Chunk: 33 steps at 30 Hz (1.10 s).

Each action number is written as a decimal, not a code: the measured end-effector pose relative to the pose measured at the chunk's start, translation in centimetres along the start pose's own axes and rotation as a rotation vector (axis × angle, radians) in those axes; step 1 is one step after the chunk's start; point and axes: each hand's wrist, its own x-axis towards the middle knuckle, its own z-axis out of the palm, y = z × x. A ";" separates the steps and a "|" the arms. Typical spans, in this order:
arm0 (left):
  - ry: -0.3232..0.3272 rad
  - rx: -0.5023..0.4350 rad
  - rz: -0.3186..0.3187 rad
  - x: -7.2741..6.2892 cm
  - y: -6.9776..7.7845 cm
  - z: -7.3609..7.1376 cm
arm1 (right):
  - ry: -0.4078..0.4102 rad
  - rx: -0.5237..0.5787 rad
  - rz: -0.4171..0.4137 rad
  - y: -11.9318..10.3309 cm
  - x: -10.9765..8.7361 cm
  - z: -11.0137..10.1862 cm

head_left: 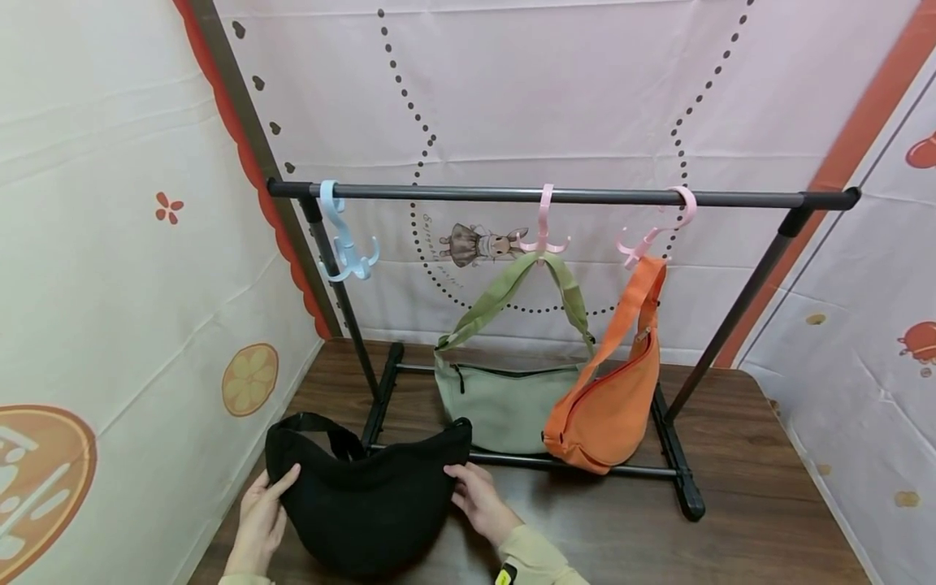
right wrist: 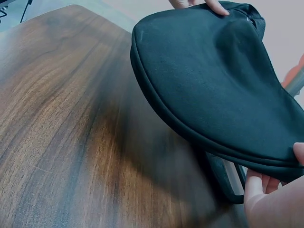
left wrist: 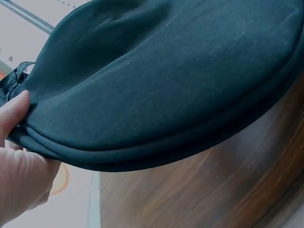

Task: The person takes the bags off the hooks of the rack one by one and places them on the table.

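A black shoulder bag (head_left: pixel 366 496) is held up over the front of the table, its strap (head_left: pixel 329 431) looping at the upper left. My left hand (head_left: pixel 261 508) pinches the bag's left end, thumb in front and fingers behind, as the left wrist view also shows for the hand (left wrist: pixel 23 161). On the other side, my right hand (head_left: pixel 478 496) grips the right end near its corner. Part of the strap hangs below the bag (right wrist: pixel 213 95) in the right wrist view, close to the right hand (right wrist: pixel 275 199).
Behind the bag stands a black rack with a top rail (head_left: pixel 453 193). A blue hook (head_left: pixel 349 244) hangs at left with nothing on it. Two pink hooks (head_left: pixel 543 231) carry a green bag (head_left: pixel 512 406) and an orange bag (head_left: pixel 610 406). The wooden table (head_left: pixel 760 455) lies beneath.
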 end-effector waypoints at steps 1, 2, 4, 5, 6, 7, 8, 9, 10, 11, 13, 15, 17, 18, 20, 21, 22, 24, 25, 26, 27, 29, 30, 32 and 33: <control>0.019 0.003 -0.018 -0.3 0.7 0.7 | 0.004 -0.002 -0.002 0.1 0.0 0.0; 0.038 0.035 -0.047 -0.4 1.3 1.3 | 0.005 -0.005 -0.004 0.1 0.1 0.0; 0.062 0.046 -0.066 0.9 0.2 0.1 | 0.007 -0.009 -0.005 0.3 0.3 0.1; 0.091 0.044 -0.087 1.9 -0.7 -1.0 | 0.012 -0.006 -0.005 0.4 0.4 0.1; 0.099 0.055 -0.095 2.9 -1.7 -2.1 | 0.019 -0.006 -0.006 0.5 0.5 0.2; 0.102 0.074 -0.093 3.9 -2.7 -3.2 | 0.026 -0.009 -0.009 0.5 0.6 0.2; 0.099 0.110 -0.098 4.5 -3.2 -3.9 | 0.034 -0.013 -0.011 0.6 0.7 0.3; 0.098 0.116 -0.086 4.9 -3.7 -4.4 | 0.044 -0.016 -0.010 0.7 0.8 0.3; 0.120 0.149 -0.107 4.7 -3.2 -3.8 | 0.054 -0.022 -0.010 0.8 0.9 0.4; 0.117 0.187 -0.117 4.2 -2.4 -3.0 | 0.065 -0.031 -0.011 0.8 0.9 0.5; 0.111 0.258 -0.119 2.9 -0.6 -1.2 | 0.078 -0.056 -0.011 1.0 1.0 0.5; 0.117 0.260 -0.124 2.1 0.8 0.1 | 0.092 -0.074 -0.005 1.2 1.1 0.6; 0.143 0.290 -0.156 1.8 1.6 0.9 | 0.105 -0.098 -0.003 1.4 1.2 0.7; 0.159 0.283 -0.169 1.8 1.7 1.1 | 0.109 -0.106 -0.003 1.5 1.2 0.7; 0.188 0.284 -0.205 2.0 1.9 1.2 | 0.118 -0.119 -0.007 1.7 1.4 0.8; 0.201 0.303 -0.231 2.1 1.9 1.3 | 0.123 -0.127 -0.009 1.8 1.5 0.9; 0.204 0.306 -0.245 2.2 1.9 1.2 | 0.126 -0.133 -0.013 1.9 1.6 1.0; 0.207 0.307 -0.262 2.5 1.7 1.0 | 0.135 -0.137 -0.019 2.1 1.9 1.1; 0.216 0.312 -0.266 2.6 1.5 0.9 | 0.140 -0.140 -0.023 2.3 2.0 1.1; 0.226 0.317 -0.269 2.7 1.4 0.8 | 0.149 -0.144 -0.022 2.4 2.1 1.1; 0.240 0.315 -0.267 2.9 1.2 0.6 | 0.159 -0.150 -0.023 2.5 2.2 1.2; 0.267 0.307 -0.261 3.2 0.7 0.3 | 0.174 -0.161 -0.022 2.8 2.3 1.2; 0.285 0.294 -0.263 3.3 0.4 0.2 | 0.180 -0.169 -0.023 2.9 2.4 1.2; 0.267 0.265 -0.255 3.5 0.0 -0.1 | 0.191 -0.182 -0.023 3.1 2.4 1.3; 0.253 0.243 -0.253 3.6 -0.1 -0.2 | 0.194 -0.186 -0.022 3.2 2.4 1.4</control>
